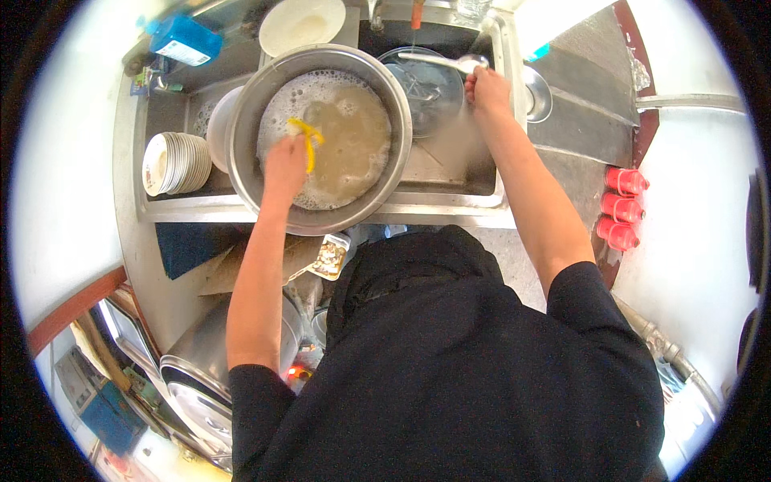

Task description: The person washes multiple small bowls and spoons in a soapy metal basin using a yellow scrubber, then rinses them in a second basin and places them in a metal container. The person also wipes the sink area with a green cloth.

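Note:
My left hand (288, 165) pinches a yellow scrubbing cloth or strip (311, 140) over the soapy water (355, 135). That cloudy, foam-edged water stands in a large stainless-steel basin (402, 129), which rests across the sink. On the right, my right hand (489, 91) grips a spoon (437, 59) near its bowl end, its handle pointing left. Below the spoon, in the right sink compartment, sits a round vessel of clear water (430, 99) with metal utensils in it, too unclear to name exactly. An orange-tipped tap (416, 17) hangs above, with a thin stream falling.
Stacked white dishes (187, 164) lie on their side in the left compartment. A white plate (301, 29) and a blue bottle (188, 41) are at the back. Right of the sink are a steel bowl (537, 95) and three red containers (621, 208). A large steel pot (202, 346) stands at lower left.

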The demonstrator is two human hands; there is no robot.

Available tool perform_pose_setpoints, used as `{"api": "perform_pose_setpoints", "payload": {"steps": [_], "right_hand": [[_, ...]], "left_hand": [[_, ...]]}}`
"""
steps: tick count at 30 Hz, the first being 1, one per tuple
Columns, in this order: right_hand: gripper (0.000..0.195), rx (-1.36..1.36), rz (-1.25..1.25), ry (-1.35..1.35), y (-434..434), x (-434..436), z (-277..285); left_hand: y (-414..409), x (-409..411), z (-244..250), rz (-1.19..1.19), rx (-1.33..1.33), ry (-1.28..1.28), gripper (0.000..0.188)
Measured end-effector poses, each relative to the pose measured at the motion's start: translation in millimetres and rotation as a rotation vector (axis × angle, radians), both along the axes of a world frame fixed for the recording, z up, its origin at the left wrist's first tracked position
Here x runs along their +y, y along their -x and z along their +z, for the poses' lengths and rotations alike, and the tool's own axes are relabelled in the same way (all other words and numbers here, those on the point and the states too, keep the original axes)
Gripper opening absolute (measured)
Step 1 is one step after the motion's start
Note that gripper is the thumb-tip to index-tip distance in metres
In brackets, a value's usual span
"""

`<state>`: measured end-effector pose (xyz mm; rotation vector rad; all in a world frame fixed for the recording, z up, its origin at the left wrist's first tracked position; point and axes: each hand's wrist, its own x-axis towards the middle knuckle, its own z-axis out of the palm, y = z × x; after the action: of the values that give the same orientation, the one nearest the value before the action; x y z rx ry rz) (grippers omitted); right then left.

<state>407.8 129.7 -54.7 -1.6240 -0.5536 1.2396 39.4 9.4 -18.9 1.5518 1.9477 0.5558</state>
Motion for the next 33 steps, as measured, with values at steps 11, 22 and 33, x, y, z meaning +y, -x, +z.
{"api": "perform_pose_setpoints", "payload": {"steps": [11,22,33], "right_hand": [[0.029,-0.578,0.801,-0.518,105.4,-42.9,51.9],[0.025,-1.130,1.512,-0.287,196.0,-40.4,5.8],[0.027,-1.192,1.363,-0.194,199.2,-43.1,-3.9]], "left_hand": [[15.7,12.2,-72.9,0.481,-0.368,0.021,0.045],[24.7,-11.3,8.0,0.484,-0.599,-0.008,0.035],[59.7,-22.7,17.1,0.549,-2.115,-0.423,0.044]]}}
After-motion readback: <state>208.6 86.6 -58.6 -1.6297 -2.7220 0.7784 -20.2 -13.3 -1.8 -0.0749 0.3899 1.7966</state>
